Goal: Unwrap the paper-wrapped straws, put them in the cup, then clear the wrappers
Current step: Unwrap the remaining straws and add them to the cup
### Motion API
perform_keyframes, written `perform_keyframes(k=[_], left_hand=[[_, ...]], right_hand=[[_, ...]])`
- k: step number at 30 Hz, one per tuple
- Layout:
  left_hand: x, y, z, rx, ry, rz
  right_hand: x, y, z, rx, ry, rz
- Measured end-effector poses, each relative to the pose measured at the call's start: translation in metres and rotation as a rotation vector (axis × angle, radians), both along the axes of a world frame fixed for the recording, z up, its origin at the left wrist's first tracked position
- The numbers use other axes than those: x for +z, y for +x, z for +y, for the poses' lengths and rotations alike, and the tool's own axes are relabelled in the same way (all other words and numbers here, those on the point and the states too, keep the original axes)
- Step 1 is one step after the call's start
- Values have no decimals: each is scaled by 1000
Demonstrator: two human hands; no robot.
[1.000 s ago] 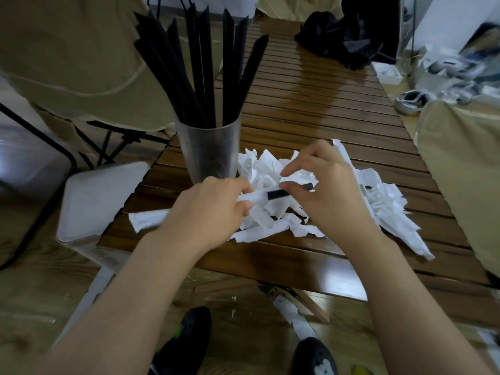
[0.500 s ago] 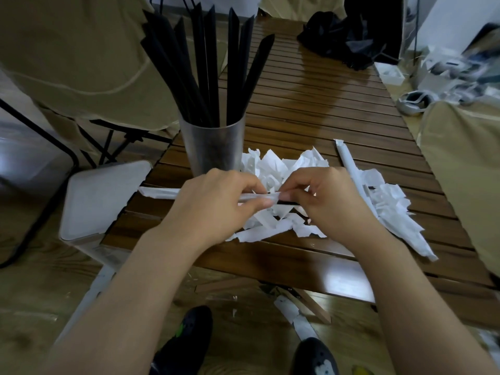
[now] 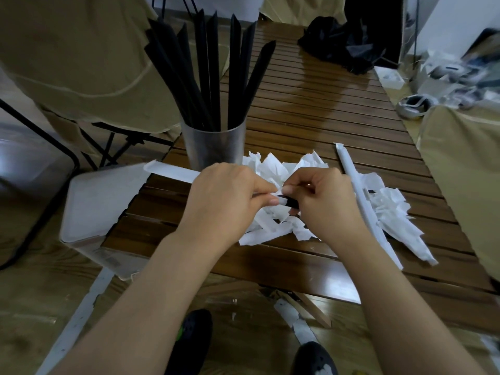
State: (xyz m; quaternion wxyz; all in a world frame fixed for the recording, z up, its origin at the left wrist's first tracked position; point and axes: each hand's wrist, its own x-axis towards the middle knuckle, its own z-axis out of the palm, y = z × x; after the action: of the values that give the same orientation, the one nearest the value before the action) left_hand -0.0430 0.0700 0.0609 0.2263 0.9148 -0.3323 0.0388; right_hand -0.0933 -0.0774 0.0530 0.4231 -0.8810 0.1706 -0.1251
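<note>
My left hand (image 3: 224,201) grips a paper-wrapped straw (image 3: 173,171) whose white wrapper sticks out to the left, past the table edge. My right hand (image 3: 322,204) pinches the black straw tip (image 3: 289,202) bared at the wrapper's torn end. Both hands meet over a pile of torn white wrappers (image 3: 284,171). Just behind them stands a grey translucent cup (image 3: 213,147) holding several black straws (image 3: 211,77). Another wrapped straw (image 3: 359,196) lies diagonally on the table, right of my right hand.
The slatted wooden table (image 3: 324,115) runs away from me, with a black cloth bundle (image 3: 341,41) at its far end. A white lidded bin (image 3: 100,204) sits at the table's left edge. Beige fabric chairs flank both sides. My shoes and paper scraps are on the floor.
The wrapped straw has shifted left and up in my left hand, its wrapper end now reaching past the table edge. My right hand has gone from tearing the paper to pinching the bared black tip.
</note>
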Motion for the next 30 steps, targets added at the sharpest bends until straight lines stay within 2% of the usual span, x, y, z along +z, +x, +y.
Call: perform_keyframes(k=[4, 8, 13, 19, 23, 26, 30], left_hand=[[1, 0, -2, -13, 65, -13], [6, 0, -6, -30, 23, 56], [-2, -1, -2, 34, -37, 71], [-4, -6, -2, -53, 69, 46], [-5, -6, -2, -100, 144, 73], [-4, -5, -2, -105, 132, 15], [-7, -3, 1, -107, 122, 23]], right_hand=[[0, -1, 1, -46, 43, 39], [1, -2, -7, -141, 116, 31], [-2, -3, -8, -122, -85, 7], [-7, 0, -12, -170, -188, 0], [-6, -3, -18, -203, -184, -7], [-7, -3, -21, -240, -249, -9], [-12, -1, -28, -297, -288, -7]])
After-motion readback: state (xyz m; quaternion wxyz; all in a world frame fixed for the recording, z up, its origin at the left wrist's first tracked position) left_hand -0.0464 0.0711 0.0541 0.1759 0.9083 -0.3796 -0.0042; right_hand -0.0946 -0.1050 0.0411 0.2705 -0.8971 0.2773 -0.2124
